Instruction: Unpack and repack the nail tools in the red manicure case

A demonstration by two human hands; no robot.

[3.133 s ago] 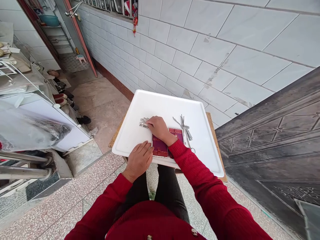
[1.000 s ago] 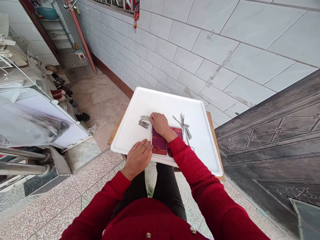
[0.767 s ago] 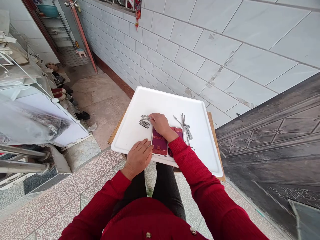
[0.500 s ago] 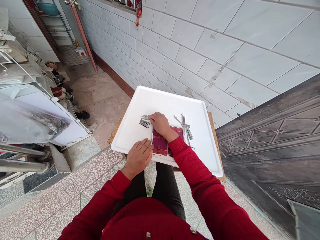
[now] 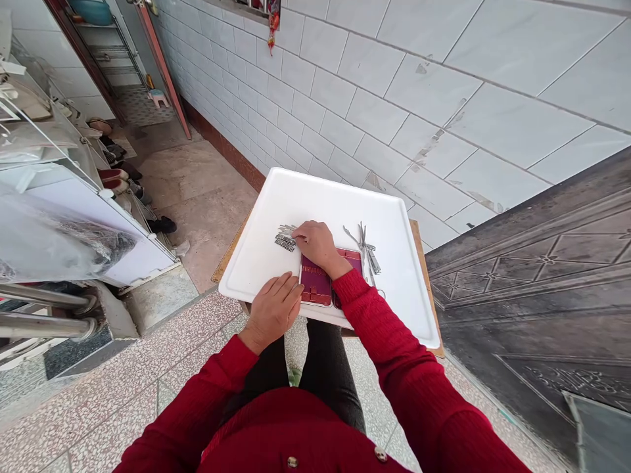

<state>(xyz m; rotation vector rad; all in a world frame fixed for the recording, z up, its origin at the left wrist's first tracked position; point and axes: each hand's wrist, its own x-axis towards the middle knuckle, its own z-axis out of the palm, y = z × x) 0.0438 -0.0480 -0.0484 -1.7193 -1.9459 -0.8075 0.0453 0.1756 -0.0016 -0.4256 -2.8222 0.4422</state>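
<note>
A purple-red case [image 5: 316, 289] with loops along its inside lies unfolded near the front edge of a white tray [image 5: 325, 190]. My left hand [image 5: 275, 309] rests palm down with fingers stretched out, the fingertips at the case's left edge. Over the top of the case reaches my right hand [image 5: 317, 244], its fingers drawn together beside a small group of metal tools [image 5: 284, 242]. Whatever those fingers pinch is too small or too hidden to name. More metal implements [image 5: 367, 249], some scissor-like, lie right of the case, partly behind my right sleeve.
The tray stands on a wooden board [image 5: 418, 240] close to a tiled wall [image 5: 340, 85]. A dark patterned panel [image 5: 547, 263] rises on the right. Shoes [image 5: 114, 180] and a plastic-covered white rack [image 5: 89, 223] stand left; a doorway lies behind them.
My right hand has shifted very slightly at the small metal tools. My left hand stays where it was, and the view has moved a little.
</note>
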